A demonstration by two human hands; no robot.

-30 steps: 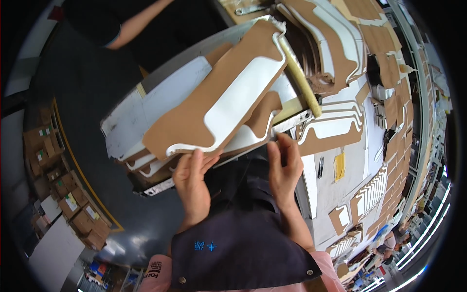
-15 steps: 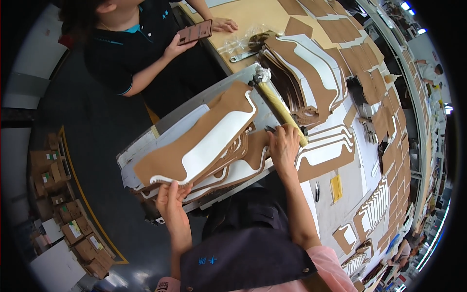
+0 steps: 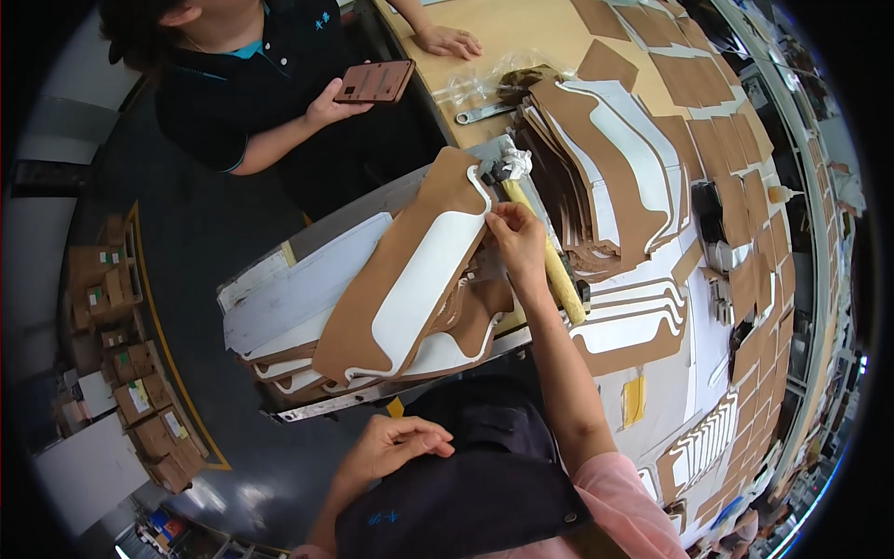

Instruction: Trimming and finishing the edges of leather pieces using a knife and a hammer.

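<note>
Leftmost first, the numbered items run as follows.

1. Cardboard boxes stand stacked along the floor at the far left, behind a yellow floor line.
2. A co-worker in a dark shirt sits across the bench, holding a brown phone-sized slab in one hand; the co-worker's other hand rests on the tan tabletop.
3. A stack of brown-and-white shaped panels lies on a tilted white board; the top panel, brown with a white central field, lies slanted from lower left to upper right.
4. The left hand rests on the dark apron at the lap, fingers loosely curled and holding nothing, well apart from the stack.
5. The right hand reaches to the upper right end of the top panel, thumb and fingertips pinched narrowly on its edge.
6. A yellowish rod runs just beside that hand, with a crumpled white rag at its upper end.
7. A second, fanned pile of brown-and-white panels lies to the right; a metal wrench lies above it.
8. Flat brown cut-outs cover the bench at far right.
</note>
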